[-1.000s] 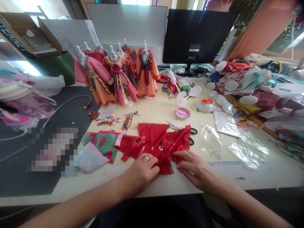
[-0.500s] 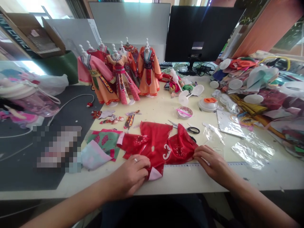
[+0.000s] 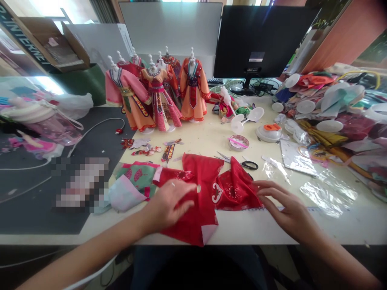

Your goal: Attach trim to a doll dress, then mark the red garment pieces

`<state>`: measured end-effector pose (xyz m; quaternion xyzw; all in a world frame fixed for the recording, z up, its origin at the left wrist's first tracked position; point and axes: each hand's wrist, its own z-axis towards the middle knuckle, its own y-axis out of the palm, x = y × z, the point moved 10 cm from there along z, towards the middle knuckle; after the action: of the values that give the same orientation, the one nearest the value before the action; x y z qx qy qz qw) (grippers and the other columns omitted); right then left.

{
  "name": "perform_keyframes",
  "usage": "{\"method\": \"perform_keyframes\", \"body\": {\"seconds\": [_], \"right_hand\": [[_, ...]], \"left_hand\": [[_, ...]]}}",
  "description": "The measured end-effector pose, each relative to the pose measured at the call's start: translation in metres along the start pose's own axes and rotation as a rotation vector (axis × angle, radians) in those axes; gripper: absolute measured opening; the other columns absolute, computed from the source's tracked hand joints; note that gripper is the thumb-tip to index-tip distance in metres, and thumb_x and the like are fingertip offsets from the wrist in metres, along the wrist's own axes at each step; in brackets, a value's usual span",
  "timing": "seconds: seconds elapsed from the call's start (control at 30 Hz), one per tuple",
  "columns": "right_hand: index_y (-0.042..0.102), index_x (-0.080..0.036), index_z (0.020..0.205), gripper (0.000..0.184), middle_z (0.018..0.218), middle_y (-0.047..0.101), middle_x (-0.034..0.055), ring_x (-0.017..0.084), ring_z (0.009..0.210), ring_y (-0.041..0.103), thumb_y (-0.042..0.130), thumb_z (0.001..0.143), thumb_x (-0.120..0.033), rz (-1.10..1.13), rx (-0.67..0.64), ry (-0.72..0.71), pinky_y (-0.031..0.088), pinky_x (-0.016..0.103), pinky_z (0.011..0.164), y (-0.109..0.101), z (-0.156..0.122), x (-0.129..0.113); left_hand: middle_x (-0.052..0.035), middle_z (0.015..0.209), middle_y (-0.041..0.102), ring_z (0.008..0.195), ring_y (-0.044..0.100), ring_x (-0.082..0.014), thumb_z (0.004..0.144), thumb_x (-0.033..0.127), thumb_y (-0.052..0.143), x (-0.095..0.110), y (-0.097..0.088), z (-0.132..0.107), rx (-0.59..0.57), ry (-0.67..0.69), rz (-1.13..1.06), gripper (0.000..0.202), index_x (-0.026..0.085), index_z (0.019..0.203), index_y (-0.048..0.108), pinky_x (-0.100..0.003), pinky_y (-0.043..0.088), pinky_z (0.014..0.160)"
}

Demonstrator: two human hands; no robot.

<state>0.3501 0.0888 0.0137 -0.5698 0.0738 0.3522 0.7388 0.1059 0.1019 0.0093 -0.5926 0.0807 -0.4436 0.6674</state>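
Observation:
A small red satin doll garment (image 3: pixel 196 217) with white embroidery lies spread on the table in front of me. Over its left part hovers my left hand (image 3: pixel 166 203), thumb and fingers apart and holding nothing. At the garment's right sleeve end is my right hand (image 3: pixel 287 207), its fingers stretched out; whether the fingertips touch the cloth I cannot tell. One lower corner of the garment is folded over, showing its pale lining. Just left of it lies a green and pink cloth piece (image 3: pixel 136 175), partly covered by a pale folded part.
Scissors (image 3: pixel 249 165) lie behind the garment, near a small bowl (image 3: pixel 238 142). Dressed doll stands (image 3: pixel 193 92) are grouped at the back. A ruler (image 3: pixel 314 209) runs under my right hand. Clear plastic bags (image 3: pixel 328 191) and a heap of fabrics (image 3: pixel 329 104) occupy the right.
My left hand has let go of the garment's lower part and moved up and left. The lower flap now spreads closer to the table edge. My right fingers have opened from the sleeve end.

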Motion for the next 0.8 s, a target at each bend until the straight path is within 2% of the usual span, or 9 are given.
{"method": "perform_keyframes", "body": {"seconds": [0.07,0.13,0.27,0.37,0.43,0.57,0.63,0.73,0.8], "right_hand": [[0.061,-0.022,0.089,0.014,0.115,0.062,0.0068,0.021,0.103,0.061,0.047,0.089,-0.021,-0.046,-0.062,-0.112,0.052,0.036,0.086,0.020,0.011,-0.024],[0.062,-0.022,0.091,0.018,0.115,0.063,0.0069,0.020,0.103,0.061,0.044,0.091,-0.019,-0.091,-0.159,-0.202,0.051,0.037,0.088,0.043,0.020,-0.041],[0.064,-0.019,0.091,0.025,0.106,0.067,0.0074,0.021,0.096,0.063,0.039,0.092,-0.019,-0.206,-0.239,-0.234,0.053,0.037,0.083,0.068,0.031,-0.036],[0.065,-0.019,0.090,0.025,0.107,0.067,0.0081,0.023,0.097,0.064,0.040,0.092,-0.020,-0.285,-0.197,-0.192,0.053,0.039,0.083,0.063,0.036,-0.016],[0.064,-0.020,0.088,0.024,0.107,0.067,0.0072,0.022,0.097,0.064,0.041,0.092,-0.021,-0.292,-0.180,-0.171,0.054,0.037,0.082,0.058,0.037,-0.008],[0.062,-0.021,0.086,0.021,0.108,0.067,0.0062,0.021,0.099,0.062,0.042,0.091,-0.023,-0.261,-0.095,-0.161,0.052,0.038,0.084,0.041,0.038,-0.007],[0.061,-0.021,0.085,0.019,0.107,0.067,0.0068,0.022,0.098,0.062,0.043,0.090,-0.023,-0.249,-0.033,-0.150,0.051,0.038,0.083,0.031,0.040,-0.008],[0.061,-0.021,0.086,0.016,0.103,0.068,0.0070,0.022,0.092,0.063,0.045,0.089,-0.024,-0.237,0.037,-0.123,0.050,0.038,0.080,0.017,0.043,-0.004],[0.062,-0.021,0.086,0.017,0.097,0.069,0.0063,0.021,0.088,0.064,0.046,0.089,-0.025,-0.233,0.069,-0.101,0.049,0.039,0.080,0.010,0.048,0.001]], "left_hand": [[-0.0109,0.117,0.061,0.110,0.055,-0.0234,0.093,0.025,0.043,-0.030,-0.003,0.013,0.047,-0.151,0.138,0.032,0.015,0.121,0.051,-0.042,0.041,0.098],[-0.0125,0.118,0.061,0.110,0.054,-0.0264,0.089,0.022,0.046,-0.052,0.002,0.024,-0.018,-0.218,0.260,0.034,0.011,0.121,0.051,-0.045,0.040,0.097],[-0.0114,0.107,0.066,0.098,0.058,-0.0267,0.087,0.012,0.039,-0.076,-0.001,0.024,-0.108,-0.260,0.465,0.032,0.013,0.113,0.058,-0.045,0.042,0.090],[-0.0123,0.102,0.067,0.096,0.059,-0.0275,0.086,0.012,0.037,-0.084,-0.018,0.011,-0.088,-0.317,0.573,0.033,0.013,0.110,0.060,-0.045,0.041,0.087],[-0.0124,0.099,0.067,0.097,0.059,-0.0280,0.086,0.012,0.037,-0.088,-0.025,0.002,-0.128,-0.343,0.610,0.032,0.013,0.108,0.061,-0.044,0.041,0.086],[-0.0106,0.096,0.068,0.093,0.059,-0.0279,0.088,0.019,0.038,-0.093,-0.043,-0.009,-0.185,-0.376,0.603,0.027,0.015,0.098,0.064,-0.044,0.043,0.083],[-0.0097,0.103,0.067,0.095,0.060,-0.0272,0.090,0.023,0.039,-0.092,-0.061,-0.009,-0.112,-0.396,0.501,0.028,0.016,0.102,0.062,-0.043,0.045,0.084],[-0.0063,0.111,0.065,0.098,0.060,-0.0234,0.092,0.026,0.038,-0.086,-0.087,-0.005,0.089,-0.435,0.298,0.030,0.018,0.114,0.057,-0.038,0.048,0.086],[-0.0059,0.111,0.065,0.100,0.060,-0.0234,0.092,0.027,0.040,-0.074,-0.089,0.004,0.173,-0.404,0.268,0.030,0.016,0.114,0.057,-0.039,0.047,0.090]]}}
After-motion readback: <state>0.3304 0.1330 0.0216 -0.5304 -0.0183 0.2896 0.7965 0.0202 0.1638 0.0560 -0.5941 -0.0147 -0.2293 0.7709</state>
